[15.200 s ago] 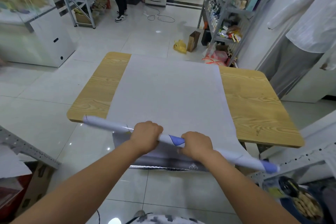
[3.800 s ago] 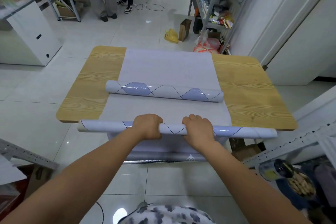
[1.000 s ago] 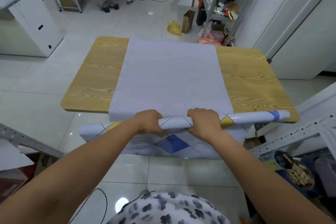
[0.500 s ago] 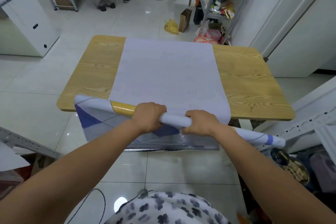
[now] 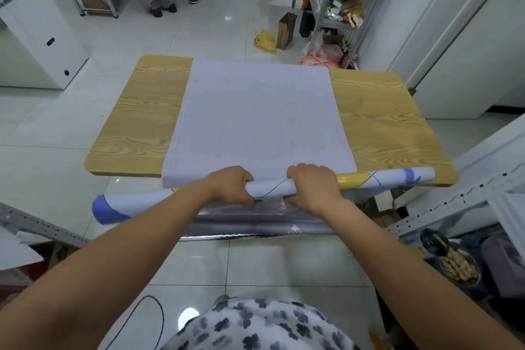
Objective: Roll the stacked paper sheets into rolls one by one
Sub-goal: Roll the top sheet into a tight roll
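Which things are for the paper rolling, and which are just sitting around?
For the job: paper roll, gripped by left hand and right hand; stacked sheets on the wooden table.
Just lying about: yellow bag, brown paper bag, bowl of snacks.

A wooden table (image 5: pixel 142 122) stands on a shiny white tile floor (image 5: pixel 42 165). The table top is light brown, with wavy wood lines and round corners. A stack of big white paper sheets (image 5: pixel 255 122) lies flat in the middle of it. The paper goes from the far edge all the way to the near edge and hangs down a little there. Faint numbers show on the top sheet. Bare wood shows to the left and right of the paper. A paper roll (image 5: pixel 383 179) lies along the near edge, with its right end over the near right corner.
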